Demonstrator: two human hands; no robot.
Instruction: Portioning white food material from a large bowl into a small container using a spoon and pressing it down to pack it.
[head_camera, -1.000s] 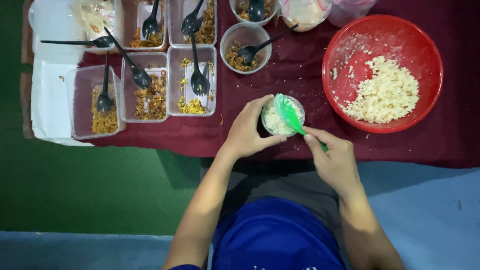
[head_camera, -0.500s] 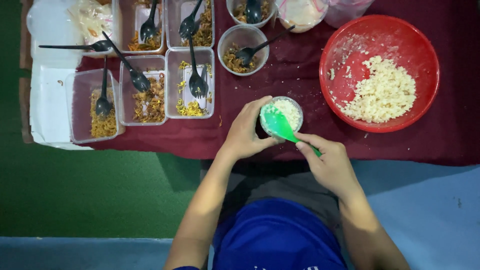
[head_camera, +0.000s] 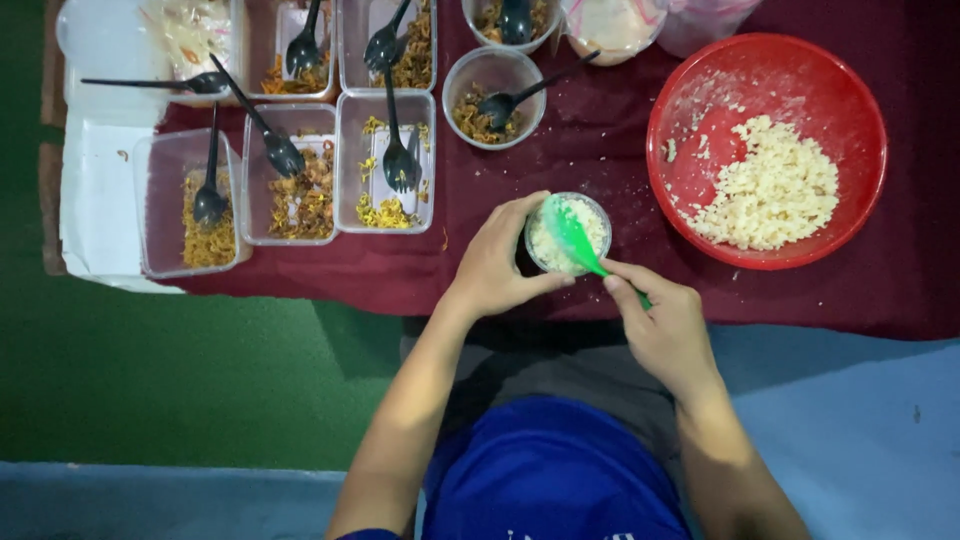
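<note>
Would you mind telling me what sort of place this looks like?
Probably a food stall or a food-preparation table. A maroon cloth carries clear tubs of toppings with black spoons, a red bowl of white crumbled food, and the left hand holds a small cup.

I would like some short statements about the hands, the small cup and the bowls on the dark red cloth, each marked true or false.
1. The left hand holds a small clear cup of white crumbly food. True.
2. The right hand holds a black spoon. False: it holds a green spoon, whose bowl lies over the cup.
3. The red bowl is empty. False: it holds a heap of white crumbly food on its right side.
4. The rectangular clear containers to the left each have a black spoon in them. True.
5. The cup stands inside the red bowl. False: it is apart from the bowl, to its left, over the dark red cloth.
</note>
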